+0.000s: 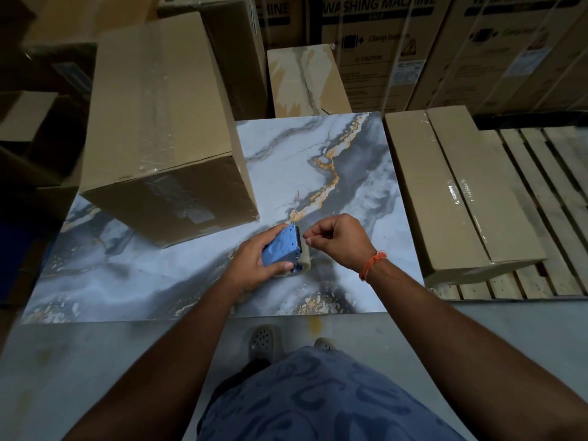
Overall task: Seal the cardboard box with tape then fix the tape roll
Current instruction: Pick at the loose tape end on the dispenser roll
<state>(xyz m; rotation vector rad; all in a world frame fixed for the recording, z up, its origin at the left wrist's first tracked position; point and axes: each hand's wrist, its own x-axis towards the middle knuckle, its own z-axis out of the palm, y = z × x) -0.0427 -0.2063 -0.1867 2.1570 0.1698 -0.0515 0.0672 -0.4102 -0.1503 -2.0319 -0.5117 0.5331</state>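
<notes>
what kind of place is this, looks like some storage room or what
Most likely a warehouse or appliance stockroom. Large cartons printed "WASHING MACHINE" are stacked along the back, plain cardboard boxes rest on a wooden pallet, and a taped cardboard box sits on the marble-patterned table.

Dim storeroom with a marbled table

The marbled blue-grey table top stands on a grey concrete floor. Beyond the fingers, washing machine cartons are stacked; to their right lies a wooden pallet.
</notes>
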